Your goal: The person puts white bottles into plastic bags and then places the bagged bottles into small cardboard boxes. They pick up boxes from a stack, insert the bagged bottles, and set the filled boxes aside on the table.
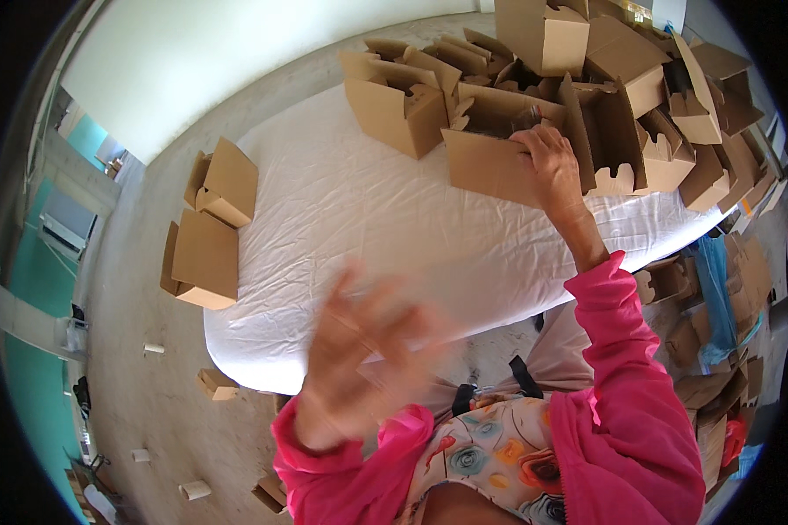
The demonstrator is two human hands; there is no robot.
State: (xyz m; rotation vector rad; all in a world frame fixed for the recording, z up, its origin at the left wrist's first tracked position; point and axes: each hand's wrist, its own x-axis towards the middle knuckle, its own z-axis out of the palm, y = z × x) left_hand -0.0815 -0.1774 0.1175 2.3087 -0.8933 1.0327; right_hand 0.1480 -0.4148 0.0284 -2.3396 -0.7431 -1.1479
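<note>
My right hand (552, 166) is closed over the upper edge of an open cardboard box (490, 168) at the far side of the table. Inside that box, beside my fingers, a small dark, shiny item (525, 119) shows in part; I cannot make out its kind. My left hand (368, 350) is lifted in front of me, over the near edge of the white-covered table (324, 197). Motion blurs it, but its fingers look apart and I see nothing in them.
Open cardboard boxes (626, 131) crowd the table's far right, some stacked. Two more boxes (208, 254) stand at its left edge. Flattened cardboard and a blue plastic sheet (716, 297) lie low at the right. Small pale cylinders (194, 490) and a little box (217, 383) are on the floor.
</note>
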